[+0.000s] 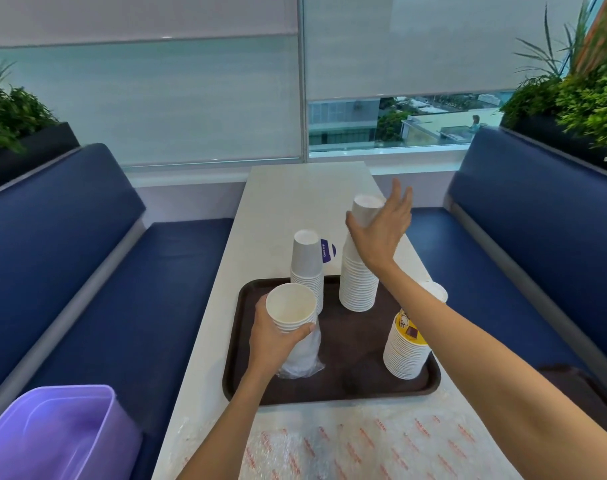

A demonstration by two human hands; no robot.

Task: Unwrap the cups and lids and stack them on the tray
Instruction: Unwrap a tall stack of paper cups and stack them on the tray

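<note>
A dark brown tray (347, 386) lies on the white table. My left hand (274, 341) grips a stack of white paper cups (291, 306), mouth up, its lower part still in clear plastic wrap (302, 362). My right hand (381, 230) is up at the top of a tall upside-down stack of white cups (359, 282) at the tray's far side, fingers spread, thumb against the top cup. Another upside-down white stack (307, 265) stands at the far left of the tray. A stack with a yellow printed cup on top (406, 348) stands at the right, partly behind my forearm.
Clear printed plastic wrap (364, 448) lies on the table (295, 202) in front of the tray. A purple plastic bin (56, 434) sits on the blue bench at lower left. Blue benches flank the table; planters stand behind them.
</note>
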